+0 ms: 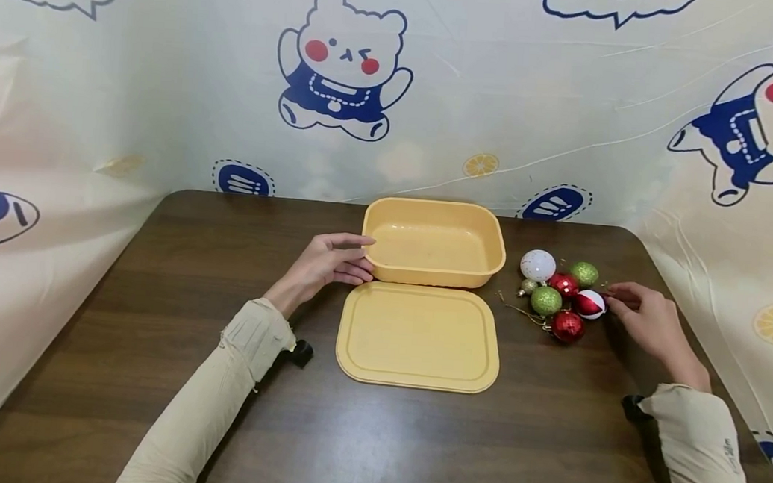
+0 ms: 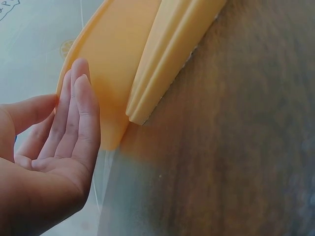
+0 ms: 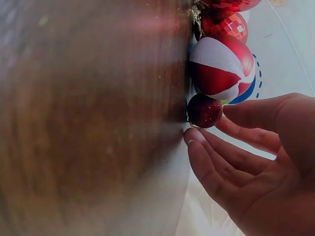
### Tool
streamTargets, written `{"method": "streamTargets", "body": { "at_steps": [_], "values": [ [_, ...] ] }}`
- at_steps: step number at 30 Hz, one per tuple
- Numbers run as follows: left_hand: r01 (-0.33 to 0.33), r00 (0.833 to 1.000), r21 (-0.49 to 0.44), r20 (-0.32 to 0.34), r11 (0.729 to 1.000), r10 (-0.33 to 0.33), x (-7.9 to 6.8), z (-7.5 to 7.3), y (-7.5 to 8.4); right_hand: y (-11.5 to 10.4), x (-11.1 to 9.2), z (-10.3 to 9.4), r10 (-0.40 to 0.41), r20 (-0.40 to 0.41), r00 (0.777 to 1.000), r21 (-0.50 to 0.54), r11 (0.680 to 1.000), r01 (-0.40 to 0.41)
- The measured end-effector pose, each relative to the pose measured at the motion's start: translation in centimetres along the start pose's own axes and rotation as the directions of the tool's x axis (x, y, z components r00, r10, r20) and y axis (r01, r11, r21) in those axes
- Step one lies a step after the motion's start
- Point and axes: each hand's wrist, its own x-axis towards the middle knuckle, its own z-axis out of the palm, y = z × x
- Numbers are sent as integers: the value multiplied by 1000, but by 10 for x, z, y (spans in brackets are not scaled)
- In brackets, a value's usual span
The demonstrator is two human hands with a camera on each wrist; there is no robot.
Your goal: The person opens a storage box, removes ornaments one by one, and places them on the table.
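Note:
My left hand (image 1: 338, 260) is at the left end of a yellow plastic box (image 1: 432, 278), its fingers fairly straight against the wall. In the left wrist view the thumb tip meets the box's rim (image 2: 63, 81). The matching yellow lid (image 1: 419, 337) lies flat just in front. At the right, my right hand (image 1: 650, 323) pinches a small dark red glitter bauble (image 3: 204, 110) between its fingertips, low at the tabletop. Beside it sits a red-and-white bauble (image 3: 221, 68). Clustered with it are red baubles (image 1: 567, 326), green glitter baubles (image 1: 547, 301) and a white bauble (image 1: 537, 265).
A small gold-green bauble (image 1: 528, 286) and a gold string (image 1: 516, 306) lie at the cluster's left side. Everything stands on a dark wooden table (image 1: 372, 450). A printed cloth (image 1: 451, 89) with cartoon bears hangs behind and at both sides.

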Motion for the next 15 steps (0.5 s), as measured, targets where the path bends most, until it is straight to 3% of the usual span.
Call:
{"method": "streamTargets", "body": {
  "at_steps": [8, 11, 15],
  "values": [
    [-1, 1000, -1, -3, 1000, 1, -3, -5, 2, -11, 5, 1, 23, -4, 1000, -43, 999, -23],
    [-4, 1000, -4, 8, 1000, 4, -3, -4, 2, -22, 8, -3, 36, -22, 999, -36, 999, -37],
    [-7, 1000, -14, 15, 1000, 7, -1, -1, 0, -45, 13, -9, -4, -60, 998, -37, 999, 2]
  ]
}}
